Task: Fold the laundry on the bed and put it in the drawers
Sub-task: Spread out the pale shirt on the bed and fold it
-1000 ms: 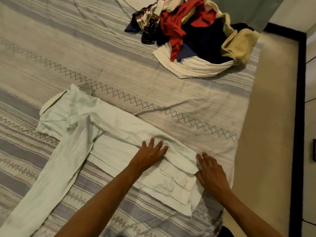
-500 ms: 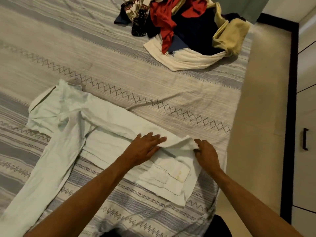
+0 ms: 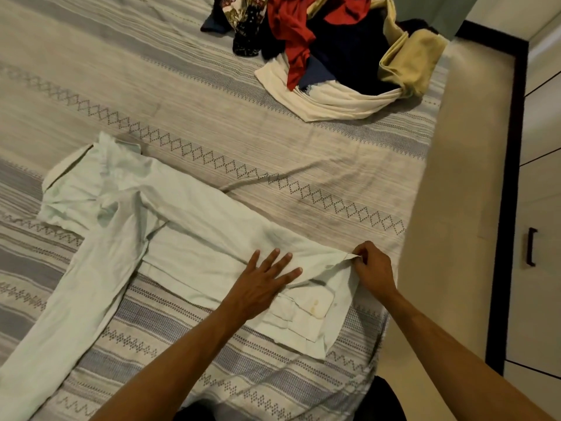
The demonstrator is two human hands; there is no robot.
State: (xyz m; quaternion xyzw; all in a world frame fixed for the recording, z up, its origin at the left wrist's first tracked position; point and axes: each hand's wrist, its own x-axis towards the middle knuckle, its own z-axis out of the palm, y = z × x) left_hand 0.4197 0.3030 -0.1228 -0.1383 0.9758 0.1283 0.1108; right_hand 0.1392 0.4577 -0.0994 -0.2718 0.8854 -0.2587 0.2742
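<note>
A: Shirt [image 3: 194,226] on the bed [image 3: 151,95], pale green, lying flat at about seven o'clock of the spread, collar toward nine, one sleeve trailing off toward the lower-left corner.

B: And the hands?

A: Left hand [image 3: 262,284] is flat on the cloth, fingers [image 3: 280,259] spread and released, pressing the fold down. Right hand [image 3: 372,268] is just beside it at three o'clock, fingers clenched on the shirt's hem corner, lifting it slightly.

B: The rest of the laundry?

A: Pile [image 3: 334,50] at one o'clock, well apart: red, navy, cream, tan, all unfolded. Drawers [image 3: 543,208] stand at three o'clock across the floor [image 3: 455,177], shut.
</note>
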